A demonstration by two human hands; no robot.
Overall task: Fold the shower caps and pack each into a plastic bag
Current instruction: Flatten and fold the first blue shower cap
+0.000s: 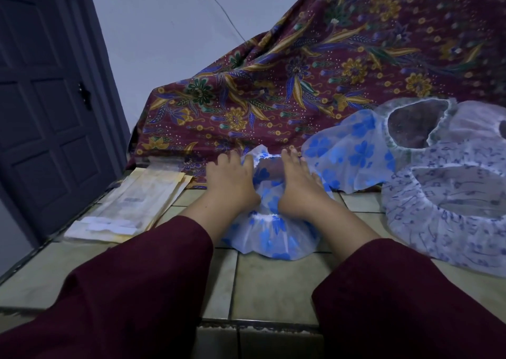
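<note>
A clear shower cap with blue flowers lies on the tiled floor in front of me. My left hand lies flat on its left side, fingers spread and pointing away. My right hand lies flat on its right side, fingers straight. Both press the cap down, and its elastic rim shows between them. A second blue-flowered cap sits just right of my right hand. A stack of flat plastic bags lies on the floor to the left.
Several more caps, white and blue-patterned, are piled at the right. A maroon floral cloth drapes over something behind the caps. A dark door stands at the left. The tiled floor runs toward me.
</note>
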